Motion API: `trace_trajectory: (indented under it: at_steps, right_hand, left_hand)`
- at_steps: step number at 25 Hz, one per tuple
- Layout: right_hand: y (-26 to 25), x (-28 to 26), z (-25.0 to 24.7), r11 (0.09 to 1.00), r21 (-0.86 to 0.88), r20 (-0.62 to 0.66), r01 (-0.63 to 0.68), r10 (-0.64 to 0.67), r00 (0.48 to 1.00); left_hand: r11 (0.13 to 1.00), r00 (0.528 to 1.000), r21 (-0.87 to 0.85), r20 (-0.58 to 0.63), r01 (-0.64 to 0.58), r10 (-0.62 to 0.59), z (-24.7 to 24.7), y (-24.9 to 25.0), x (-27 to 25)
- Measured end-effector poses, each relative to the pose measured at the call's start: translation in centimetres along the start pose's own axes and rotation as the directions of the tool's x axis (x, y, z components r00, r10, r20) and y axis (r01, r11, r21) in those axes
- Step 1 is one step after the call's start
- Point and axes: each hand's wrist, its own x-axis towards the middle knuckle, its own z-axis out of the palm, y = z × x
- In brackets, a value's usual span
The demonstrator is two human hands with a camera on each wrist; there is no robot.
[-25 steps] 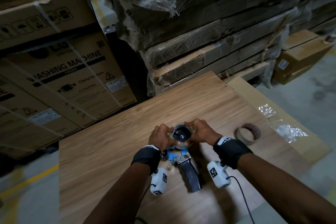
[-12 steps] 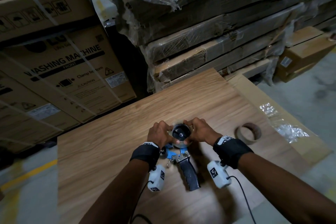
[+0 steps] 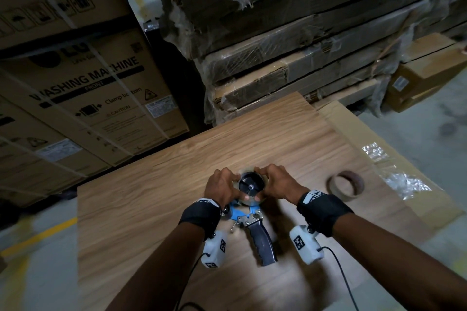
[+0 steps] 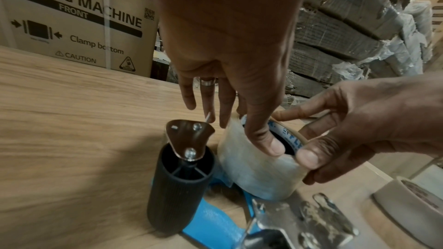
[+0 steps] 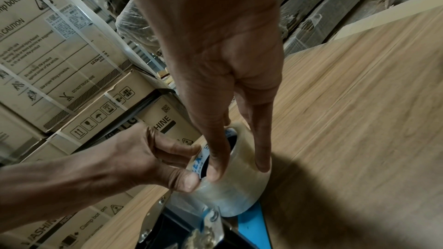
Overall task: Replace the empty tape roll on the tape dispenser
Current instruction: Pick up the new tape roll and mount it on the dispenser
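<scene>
A blue tape dispenser (image 3: pixel 238 212) with a black handle (image 3: pixel 261 242) lies on the wooden table (image 3: pixel 151 209). A clear tape roll (image 4: pixel 258 173) sits over its black hub (image 3: pixel 251 184). My left hand (image 3: pixel 222 187) grips the roll from the left, thumb on its rim (image 5: pixel 187 181). From the right, my right hand (image 3: pixel 278 183) grips it with fingers curled round its side (image 4: pixel 309 156). The dispenser's black ribbed roller (image 4: pixel 179 186) stands beside the roll. The empty brown core (image 3: pixel 345 185) lies on the table to the right.
Strapped washing-machine cartons (image 3: pixel 83 88) stand beyond the table's left far edge. Plastic-wrapped flat boxes (image 3: pixel 290 63) are stacked behind it. A cardboard sheet with crumpled clear film (image 3: pixel 401 184) lies along the table's right side.
Both hands stay on the tape roll at the hub. Only the head view has shifted slightly.
</scene>
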Motion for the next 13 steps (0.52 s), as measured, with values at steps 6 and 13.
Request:
trace_trajectory:
  at_steps: [6, 13]
  right_hand:
    - [-0.07, 0.09, 0.01, 1.000, -0.018, 0.018, 0.004, -0.004, 1.000]
    - [-0.12, -0.04, -0.32, 0.999, -0.032, 0.030, 0.038, -0.037, 0.999]
  left_hand:
    - [1.000, 1.000, -0.005, 0.007, -0.003, 0.003, 0.42, -0.11, 0.38]
    - [0.999, 1.000, -0.046, 0.008, 0.029, -0.029, 0.79, -0.28, 0.44]
